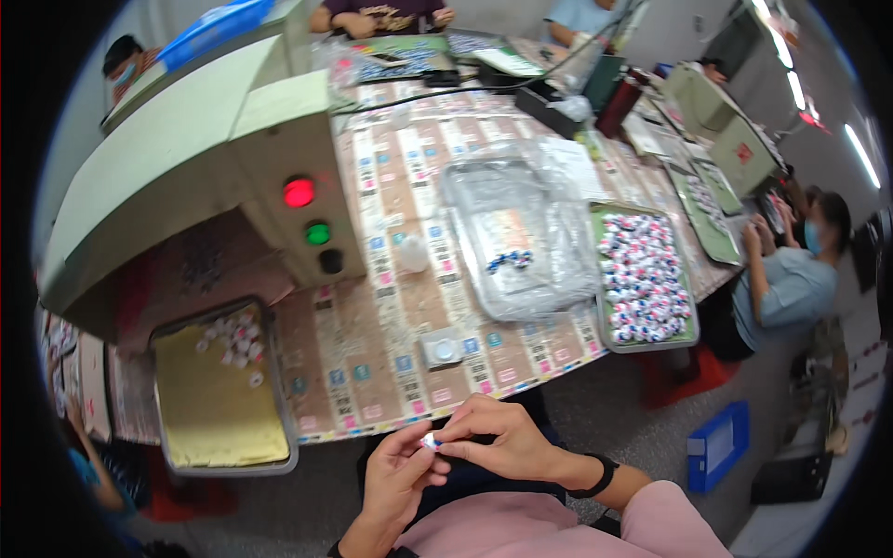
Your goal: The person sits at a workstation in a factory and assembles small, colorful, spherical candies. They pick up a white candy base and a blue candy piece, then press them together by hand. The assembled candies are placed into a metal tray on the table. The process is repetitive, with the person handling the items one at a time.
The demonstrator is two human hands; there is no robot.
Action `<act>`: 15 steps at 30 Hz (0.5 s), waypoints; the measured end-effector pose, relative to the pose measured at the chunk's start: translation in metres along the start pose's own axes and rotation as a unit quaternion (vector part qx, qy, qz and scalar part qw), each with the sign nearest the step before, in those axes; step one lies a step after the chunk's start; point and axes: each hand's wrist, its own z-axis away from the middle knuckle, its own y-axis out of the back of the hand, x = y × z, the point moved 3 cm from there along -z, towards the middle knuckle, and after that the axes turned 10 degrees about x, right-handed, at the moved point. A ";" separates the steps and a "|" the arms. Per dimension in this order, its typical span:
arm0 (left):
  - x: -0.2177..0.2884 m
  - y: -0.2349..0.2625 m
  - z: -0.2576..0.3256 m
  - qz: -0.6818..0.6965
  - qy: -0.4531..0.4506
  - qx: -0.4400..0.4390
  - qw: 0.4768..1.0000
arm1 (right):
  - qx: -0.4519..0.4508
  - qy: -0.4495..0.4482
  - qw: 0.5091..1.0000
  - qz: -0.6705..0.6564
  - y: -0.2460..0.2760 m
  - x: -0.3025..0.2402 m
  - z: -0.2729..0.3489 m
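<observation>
Both my hands meet just below the table's front edge, over my lap. My left hand (395,474) and my right hand (498,437) pinch one small white round part (431,441) with a blue spot between their fingertips. My right wrist wears a black band (595,479). A small white round piece in a square holder (443,351) rests on the table (391,298) right in front of my hands.
A clear plastic bag (521,237) with a few small parts lies mid-table. Right of it stands a green tray (646,279) full of several white, red and blue parts. A metal tray (219,391) with yellow lining sits left, below a machine with red and green lamps (307,214). People sit around.
</observation>
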 end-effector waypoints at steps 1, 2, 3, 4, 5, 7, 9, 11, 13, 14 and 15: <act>0.005 -0.006 0.003 0.005 -0.022 0.013 1.000 | 0.009 -0.005 1.000 -0.005 0.004 -0.001 -0.001; 0.008 -0.009 0.003 0.022 -0.007 0.010 1.000 | 0.047 0.004 0.999 0.026 0.016 0.000 -0.003; 0.010 -0.007 0.000 0.039 0.007 0.007 0.999 | 0.084 0.013 0.995 0.058 0.035 0.003 -0.005; 0.008 0.002 0.000 0.073 0.049 -0.003 0.996 | 0.142 -0.016 0.986 0.088 0.056 0.010 -0.005; 0.008 0.008 0.000 0.090 0.075 -0.006 0.993 | 0.211 0.002 0.963 0.170 0.081 0.017 -0.004; 0.006 0.017 0.000 0.124 0.119 -0.008 0.985 | 0.318 -0.003 0.905 0.283 0.130 0.027 -0.001; 0.010 0.011 0.004 0.101 0.119 0.032 0.987 | 0.378 -0.016 0.861 0.341 0.175 0.046 0.002; 0.013 0.001 0.007 0.096 0.113 0.049 0.988 | 0.391 -0.011 0.826 0.407 0.207 0.066 0.001; 0.011 -0.005 0.007 0.117 0.127 0.050 0.984 | 0.373 -0.023 0.840 0.393 0.222 0.085 -0.003; 0.010 -0.007 0.008 0.128 0.133 0.050 0.982 | 0.365 -0.035 0.838 0.403 0.227 0.091 -0.004; 0.009 -0.009 0.009 0.132 0.131 0.043 0.982 | 0.356 -0.047 0.837 0.414 0.231 0.096 -0.004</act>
